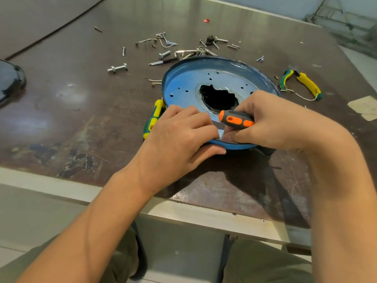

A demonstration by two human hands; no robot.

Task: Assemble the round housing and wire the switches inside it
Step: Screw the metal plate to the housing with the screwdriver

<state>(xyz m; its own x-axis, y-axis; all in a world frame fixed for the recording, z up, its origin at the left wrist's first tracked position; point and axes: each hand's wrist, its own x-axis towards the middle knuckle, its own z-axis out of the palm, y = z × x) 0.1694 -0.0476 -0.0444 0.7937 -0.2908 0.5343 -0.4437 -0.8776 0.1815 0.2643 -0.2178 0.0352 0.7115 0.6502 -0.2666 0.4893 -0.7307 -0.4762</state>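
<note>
A round blue housing plate (pixel 183 86) with a raised rim, small holes and a jagged black opening in its middle lies tilted on the brown table. My left hand (pixel 179 131) rests on its near rim, fingers curled over the edge and thumb under it. My right hand (pixel 271 121) grips a screwdriver with an orange and black handle (pixel 236 119), held low over the near part of the plate. The screwdriver's tip is hidden behind my fingers. No switches or wires show inside the housing.
Loose screws, bolts and clips (pixel 169 50) lie scattered behind the plate. Green-yellow pliers (pixel 302 82) lie at the right, another green-yellow handled tool (pixel 153 119) pokes out under the plate's left side. A dark rounded part (pixel 10 80) sits at far left. Paper scraps (pixel 365 107) lie at the right edge.
</note>
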